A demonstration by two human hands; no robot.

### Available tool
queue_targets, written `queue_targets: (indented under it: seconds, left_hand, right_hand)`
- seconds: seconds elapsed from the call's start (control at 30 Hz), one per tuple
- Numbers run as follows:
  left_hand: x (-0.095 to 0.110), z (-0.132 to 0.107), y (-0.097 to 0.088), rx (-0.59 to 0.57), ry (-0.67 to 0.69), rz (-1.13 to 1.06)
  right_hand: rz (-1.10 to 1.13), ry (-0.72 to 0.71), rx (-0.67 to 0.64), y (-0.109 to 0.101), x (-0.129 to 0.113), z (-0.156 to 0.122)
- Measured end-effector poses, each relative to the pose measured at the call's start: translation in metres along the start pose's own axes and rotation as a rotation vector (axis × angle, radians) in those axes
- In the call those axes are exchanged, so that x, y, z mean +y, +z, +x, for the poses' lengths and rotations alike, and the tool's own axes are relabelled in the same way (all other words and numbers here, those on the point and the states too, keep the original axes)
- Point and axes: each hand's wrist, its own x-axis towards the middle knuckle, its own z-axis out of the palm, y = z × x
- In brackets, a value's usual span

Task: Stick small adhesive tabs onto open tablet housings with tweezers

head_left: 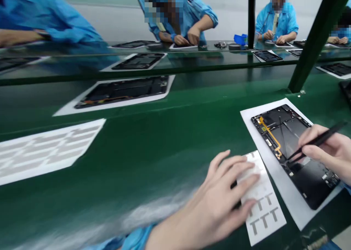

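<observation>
Fingers spread, my left hand (223, 198) lies over a white sheet of grey T-shaped stickers (264, 206), covering part of its left side. My right hand (326, 147) grips black tweezers (319, 138), whose tips point down at the middle of an open black tablet housing (307, 184). Whether the tips hold anything is too small to tell. An orange flex cable (271, 136) runs along the housing's left side. Beneath the housing is a sheet of white paper (297, 215), just right of the sticker sheet.
Another sticker sheet (52, 149) lies on the green bench (153, 144) at left. Behind it, a tablet housing (126, 90) rests on paper. A green post (315, 41) slants up at right. Co-workers in blue (186, 19) work across the bench, near a blue container (240, 40).
</observation>
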Motion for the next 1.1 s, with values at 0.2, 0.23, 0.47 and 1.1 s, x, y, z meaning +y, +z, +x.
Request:
queue_targets:
  seconds: [0.2,0.23,0.47,1.1]
  left_hand:
    - [0.041,0.039,0.021,-0.298,0.337,-0.051]
    - [0.043,0.043,0.024,-0.304,0.376,-0.041]
    - [0.033,0.029,0.017,-0.250,0.319,-0.141]
    - [0.033,0.026,0.020,-0.214,0.188,-0.198]
  right_hand:
    - [-0.052,0.215,0.364,-0.016,0.025,-0.070]
    - [-0.047,0.244,0.410,-0.012,0.027,-0.077]
    - [0.008,0.267,0.522,0.033,0.027,-0.092]
    - [-0.083,0.191,0.672,0.059,0.028,-0.104]
